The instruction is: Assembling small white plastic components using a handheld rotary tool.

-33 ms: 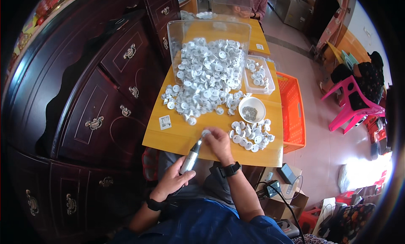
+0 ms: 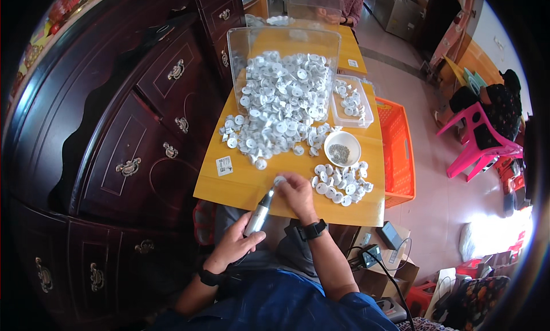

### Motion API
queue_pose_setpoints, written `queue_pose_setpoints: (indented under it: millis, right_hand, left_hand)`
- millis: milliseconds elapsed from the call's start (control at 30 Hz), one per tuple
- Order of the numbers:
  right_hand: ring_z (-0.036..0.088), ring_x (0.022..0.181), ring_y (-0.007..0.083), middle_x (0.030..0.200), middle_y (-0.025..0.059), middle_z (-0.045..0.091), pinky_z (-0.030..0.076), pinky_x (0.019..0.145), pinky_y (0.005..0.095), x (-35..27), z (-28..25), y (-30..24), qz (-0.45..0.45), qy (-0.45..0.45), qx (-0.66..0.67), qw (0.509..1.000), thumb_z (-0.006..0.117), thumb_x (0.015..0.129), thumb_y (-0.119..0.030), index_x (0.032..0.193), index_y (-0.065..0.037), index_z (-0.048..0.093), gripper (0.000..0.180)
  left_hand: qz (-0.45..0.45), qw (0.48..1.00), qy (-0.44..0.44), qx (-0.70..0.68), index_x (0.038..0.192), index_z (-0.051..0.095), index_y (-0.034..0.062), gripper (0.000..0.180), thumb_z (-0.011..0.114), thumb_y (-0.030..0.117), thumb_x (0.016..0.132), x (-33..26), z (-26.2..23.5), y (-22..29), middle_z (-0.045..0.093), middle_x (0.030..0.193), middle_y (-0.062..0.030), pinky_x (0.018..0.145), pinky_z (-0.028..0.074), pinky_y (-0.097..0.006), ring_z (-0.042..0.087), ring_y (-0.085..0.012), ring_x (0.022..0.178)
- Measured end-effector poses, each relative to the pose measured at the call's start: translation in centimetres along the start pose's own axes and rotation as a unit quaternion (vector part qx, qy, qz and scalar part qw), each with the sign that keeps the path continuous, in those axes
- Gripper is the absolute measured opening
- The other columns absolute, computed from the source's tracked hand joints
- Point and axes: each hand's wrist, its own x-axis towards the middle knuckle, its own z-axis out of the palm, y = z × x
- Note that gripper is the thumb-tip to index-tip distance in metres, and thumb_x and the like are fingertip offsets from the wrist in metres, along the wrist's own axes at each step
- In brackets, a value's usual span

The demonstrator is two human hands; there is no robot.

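Note:
My left hand [image 2: 232,245] is wrapped round a silver electric screwdriver [image 2: 258,217] with a black nose, its tip pointing up and away from me. Just beyond that tip, over the near edge of the yellow table [image 2: 223,188], my right hand [image 2: 299,198] pinches a small round white plastic part [image 2: 279,180]. The tip meets or nearly meets the part; exact contact is too small to tell. Right of my right hand lies a group of similar white parts [image 2: 345,188]. Behind them, a white bowl [image 2: 356,145] holds small grey metal pieces that look like screws.
A large clear bin [image 2: 236,47] spills a heap of white parts [image 2: 286,96] onto the table. Beside it stands a smaller clear tub [image 2: 366,120]. An orange crate [image 2: 408,159] is right of the table; dark drawers [image 2: 114,159] line the left. Another person [image 2: 350,4] sits beyond.

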Motion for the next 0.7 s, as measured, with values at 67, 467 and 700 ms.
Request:
queue_pose_setpoints:
  millis: [67,467,700]
  right_hand:
    - [0.06,0.068,0.0055,0.082,0.0002,0.069,0.051,0.063,0.0218,0.1,0.0,0.2,0.004,0.0,0.01,1.0,0.067,0.094,-0.011,0.113,0.0,0.071,0.022]
    - [0.059,0.065,0.0053,0.076,0.0,0.068,0.05,0.063,0.0221,-0.2,0.6,0.3,-0.085,0.03,-0.082,0.993,0.069,0.091,-0.009,0.11,-0.001,0.073,0.02]
    - [0.061,0.067,0.0075,0.079,0.0039,0.068,0.052,0.065,0.0235,-0.3,0.6,0.6,-0.09,0.03,-0.127,0.987,0.071,0.086,-0.006,0.108,-0.004,0.074,0.022]
  left_hand:
    - [0.001,1.0,0.0,0.001,0.144,0.044,0.004,0.058,0.069,0.023,0.095,-0.1,0.0,0.1,0.055,0.088,-0.0005,0.056,0.047,-0.022,0.054,-0.0054,0.062]
    - [0.0,1.0,0.009,0.024,0.142,0.046,0.0037,0.058,0.071,0.027,0.094,0.3,-0.3,-0.3,0.057,0.087,-0.001,0.054,0.047,-0.023,0.054,-0.0058,0.059]
    - [-0.003,0.999,0.007,0.036,0.142,0.045,0.0036,0.06,0.071,0.03,0.094,0.3,-0.6,-0.7,0.056,0.085,-0.0009,0.054,0.048,-0.023,0.054,-0.0057,0.059]
